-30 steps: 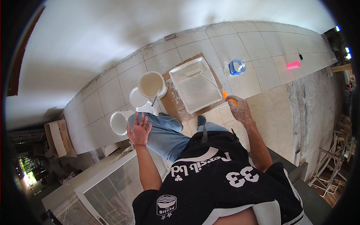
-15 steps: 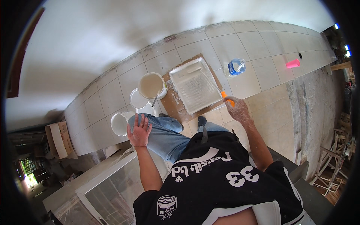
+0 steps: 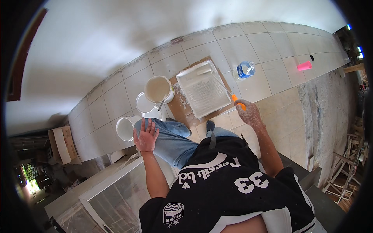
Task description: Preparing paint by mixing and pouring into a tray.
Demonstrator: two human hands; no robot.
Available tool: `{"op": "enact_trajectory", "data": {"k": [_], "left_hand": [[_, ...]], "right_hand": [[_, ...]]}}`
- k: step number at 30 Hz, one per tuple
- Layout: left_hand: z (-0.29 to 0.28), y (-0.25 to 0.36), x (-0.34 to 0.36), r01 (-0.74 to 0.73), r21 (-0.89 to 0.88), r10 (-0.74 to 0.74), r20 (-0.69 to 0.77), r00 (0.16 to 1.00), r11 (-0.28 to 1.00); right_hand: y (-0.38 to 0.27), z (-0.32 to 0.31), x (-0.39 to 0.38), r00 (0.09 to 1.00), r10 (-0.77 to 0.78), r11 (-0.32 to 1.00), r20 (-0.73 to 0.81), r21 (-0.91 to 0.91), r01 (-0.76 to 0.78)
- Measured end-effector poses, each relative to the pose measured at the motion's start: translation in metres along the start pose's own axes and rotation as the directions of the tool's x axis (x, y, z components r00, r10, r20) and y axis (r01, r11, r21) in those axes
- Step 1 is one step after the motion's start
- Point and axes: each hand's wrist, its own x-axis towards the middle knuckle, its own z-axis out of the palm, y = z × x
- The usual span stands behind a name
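My right hand (image 3: 250,114), speckled with white, is closed around the orange handle of a paint roller (image 3: 234,98). The roller's white head rests in the upper part of a white paint tray (image 3: 226,104) with a textured floor, coated in white paint. My left hand (image 3: 147,136) is held palm up above my left knee with its fingers spread, holding nothing. Beyond it stands a bucket (image 3: 157,89) of whitish paint, a brush (image 3: 161,104) leaning at its rim. A second white bucket (image 3: 124,129) sits left of my left hand.
Brown cardboard (image 3: 179,110) lies under the tray. White lids (image 3: 144,102) lie near the buckets. To the right are a blue-labelled clear plastic bottle (image 3: 245,70) and a pink cup (image 3: 304,65). A white wall (image 3: 116,42) rises beyond the tiles; a glass-fronted cabinet (image 3: 116,194) stands lower left.
The roller head has shifted slightly up and to the right in the tray. My left hand stays raised and spread, almost in the same place.
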Motion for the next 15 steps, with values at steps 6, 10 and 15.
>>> {"op": "enact_trajectory", "data": {"k": [6,10,15], "left_hand": [[0.000,0.001,-0.003,-0.009,0.014,0.009,-0.007,1.000,1.000],[-0.001,0.000,-0.002,0.001,0.004,-0.001,-0.026,1.000,1.000],[-0.001,0.002,-0.006,-0.019,0.004,0.019,-0.019,1.000,1.000]], "right_hand": [[0.013,-0.008,0.002,1.000,0.022,0.990,-0.001,0.141,-0.022],[0.009,-0.002,0.001,0.999,0.001,0.999,0.040,0.033,-0.002],[0.023,-0.008,-0.006,0.999,-0.029,0.994,-0.033,0.104,0.032]]}}
